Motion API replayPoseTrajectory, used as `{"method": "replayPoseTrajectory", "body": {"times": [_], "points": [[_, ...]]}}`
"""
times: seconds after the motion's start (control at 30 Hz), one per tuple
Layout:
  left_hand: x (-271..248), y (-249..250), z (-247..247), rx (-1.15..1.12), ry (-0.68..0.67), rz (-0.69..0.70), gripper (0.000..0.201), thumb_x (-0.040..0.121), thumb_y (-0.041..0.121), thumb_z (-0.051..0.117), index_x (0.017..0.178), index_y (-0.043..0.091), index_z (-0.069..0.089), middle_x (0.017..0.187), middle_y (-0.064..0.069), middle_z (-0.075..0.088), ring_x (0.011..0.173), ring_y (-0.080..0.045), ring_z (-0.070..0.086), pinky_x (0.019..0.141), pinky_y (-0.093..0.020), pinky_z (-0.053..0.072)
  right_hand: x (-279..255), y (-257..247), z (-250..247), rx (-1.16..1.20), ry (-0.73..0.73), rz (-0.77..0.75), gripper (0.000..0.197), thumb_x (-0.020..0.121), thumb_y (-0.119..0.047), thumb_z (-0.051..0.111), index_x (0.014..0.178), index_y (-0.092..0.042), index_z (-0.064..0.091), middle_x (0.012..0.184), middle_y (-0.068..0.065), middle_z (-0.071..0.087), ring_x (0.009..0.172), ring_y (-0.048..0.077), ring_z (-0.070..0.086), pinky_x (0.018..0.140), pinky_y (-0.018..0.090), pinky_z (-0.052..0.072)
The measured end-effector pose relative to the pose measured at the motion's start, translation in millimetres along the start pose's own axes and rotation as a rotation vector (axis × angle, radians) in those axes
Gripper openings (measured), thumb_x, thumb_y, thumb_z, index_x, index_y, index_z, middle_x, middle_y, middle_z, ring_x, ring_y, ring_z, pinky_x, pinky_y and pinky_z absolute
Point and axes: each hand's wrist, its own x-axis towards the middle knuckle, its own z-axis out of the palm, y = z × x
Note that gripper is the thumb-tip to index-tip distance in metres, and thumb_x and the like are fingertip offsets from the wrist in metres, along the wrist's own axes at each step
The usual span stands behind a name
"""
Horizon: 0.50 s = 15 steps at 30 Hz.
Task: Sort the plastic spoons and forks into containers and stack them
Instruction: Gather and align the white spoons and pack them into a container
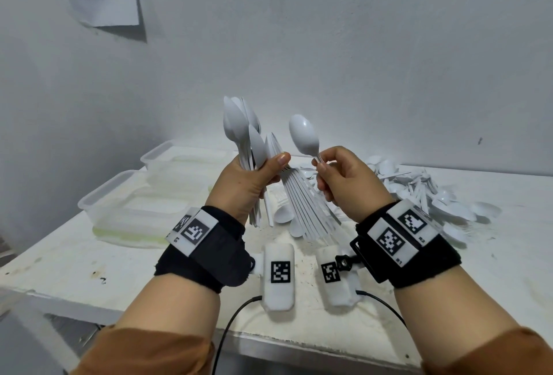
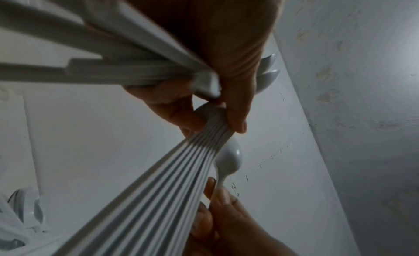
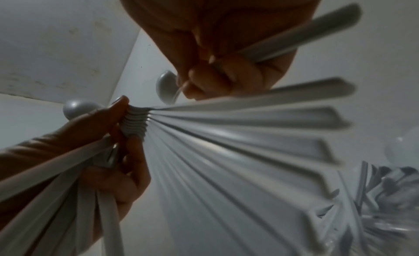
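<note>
At the far left of the white tabletop (image 1: 89, 255) two clear rectangular plastic containers (image 1: 125, 204) sit side by side near the wall. My left hand (image 1: 248, 183) is raised above the table, fingers and thumb curled around a thick bundle of white plastic spoons (image 1: 239, 126); the bowls stand up past my thumb and the handles fan out below my palm, toward my right wrist. Just beside it, my right hand (image 1: 344, 177) pinches one white plastic spoon (image 1: 303, 135) by the neck between thumb and forefinger, bowl upright and apart from the bundle, with the other fingers curled in. To the right, a loose heap of white plastic cutlery (image 1: 425, 192) lies on the table against the wall.
</note>
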Motion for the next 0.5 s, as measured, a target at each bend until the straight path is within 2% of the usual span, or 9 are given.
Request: {"method": "replayPoseTrajectory", "body": {"times": [0.07,0.17,0.2,0.27,0.33,0.43,0.5], "points": [[-0.2,0.6,1.2,-0.008,0.005,-0.003,0.053,0.050,0.052,0.074,0.090,0.018,0.069,0.086,0.004,0.074,0.085,-0.012,0.066,0.089,-0.036,0.048,-0.8,0.6,-0.3,0.028,0.025,-0.018,0.020,0.095,-0.017,0.049,0.080,-0.029,0.054,0.060,-0.010,0.051,0.055,0.005,0.045,0.060,0.022,0.035],[-0.7,1.2,1.6,-0.012,0.001,0.001,0.048,0.052,0.049,0.077,0.088,0.019,0.068,0.085,0.004,0.074,0.086,-0.013,0.067,0.087,-0.035,0.049,-3.7,-1.2,0.5,0.035,0.010,-0.041,0.019,0.096,-0.022,0.049,0.083,-0.030,0.061,0.055,-0.022,0.054,0.054,-0.006,0.048,0.059,0.015,0.034],[-0.5,0.9,1.2,-0.008,-0.004,0.001,0.044,0.056,0.045,0.080,0.090,0.018,0.068,0.085,0.003,0.074,0.085,-0.012,0.067,0.085,-0.033,0.050,-4.8,-2.2,1.5,0.027,0.010,-0.050,0.021,0.095,-0.022,0.049,0.082,-0.032,0.061,0.060,-0.021,0.055,0.055,-0.005,0.048,0.060,0.016,0.035],[-0.8,1.3,1.6,-0.013,-0.009,0.001,0.037,0.064,0.036,0.082,0.090,0.016,0.067,0.082,0.004,0.073,0.079,-0.008,0.067,0.079,-0.028,0.052,-5.9,-2.5,3.8,0.012,0.035,-0.076,0.022,0.093,-0.020,0.054,0.079,-0.036,0.061,0.080,-0.010,0.057,0.066,0.001,0.049,0.069,0.024,0.043],[-1.0,1.5,2.0,-0.021,-0.016,0.009,0.032,0.066,0.036,0.078,0.089,0.017,0.066,0.080,0.004,0.073,0.076,-0.007,0.067,0.072,-0.023,0.053,-7.0,-3.1,5.9,0.015,0.054,-0.093,0.021,0.091,-0.018,0.057,0.079,-0.033,0.063,0.091,-0.002,0.057,0.079,0.009,0.054,0.080,0.028,0.046],[-3.2,2.9,2.6,-0.025,-0.016,0.004,0.024,0.067,0.034,0.073,0.083,0.018,0.065,0.074,0.007,0.071,0.070,-0.005,0.064,0.058,-0.014,0.047,-8.5,-4.7,6.7,0.012,0.040,-0.069,0.012,0.091,-0.016,0.058,0.089,-0.021,0.069,0.088,-0.003,0.059,0.078,0.004,0.055,0.072,0.011,0.042],[-3.8,2.5,1.8,-0.018,-0.026,0.003,0.034,0.061,0.037,0.080,0.086,0.017,0.067,0.080,0.004,0.073,0.075,-0.009,0.066,0.060,-0.016,0.049,-8.6,-4.8,6.5,0.047,0.020,-0.031,0.013,0.091,-0.015,0.058,0.094,-0.017,0.070,0.085,-0.006,0.062,0.076,0.003,0.056,0.070,0.009,0.043]]}}
